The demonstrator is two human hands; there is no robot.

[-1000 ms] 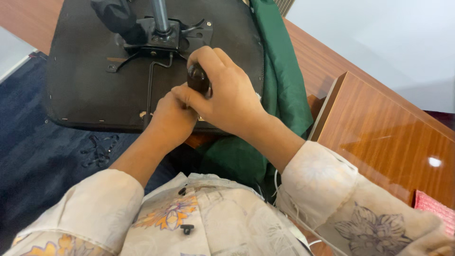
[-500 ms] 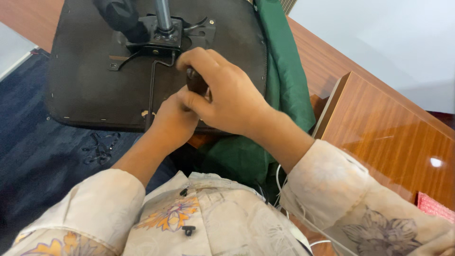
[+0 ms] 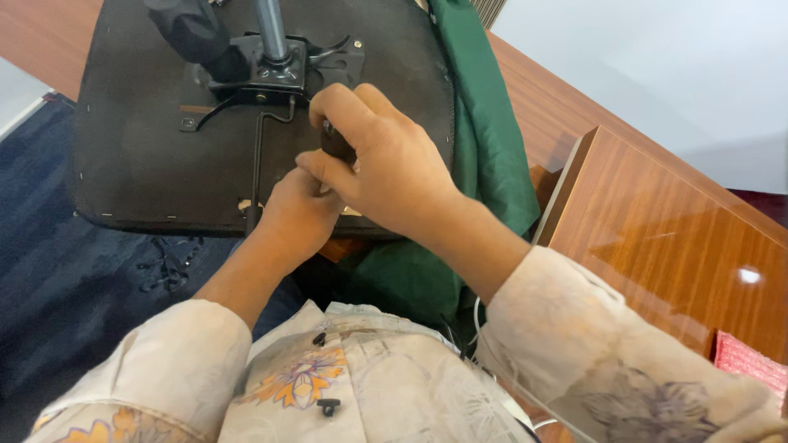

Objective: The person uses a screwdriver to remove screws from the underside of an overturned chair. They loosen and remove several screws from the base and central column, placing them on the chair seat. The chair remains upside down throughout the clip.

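The right hand (image 3: 386, 164) is wrapping its grip tight around a dark handle (image 3: 335, 146) over the near edge of the upside-down chair seat (image 3: 139, 156). The left hand (image 3: 295, 215) is sitting just under it, touching it, but its grip is hidden. A green cloth (image 3: 484, 139) is lying to the right.

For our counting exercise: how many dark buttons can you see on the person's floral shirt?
2. One button sits higher on the shirt front, near the collar opening; the other button lies lower, toward the bottom edge of the picture. More may be hidden below the frame or under folds.
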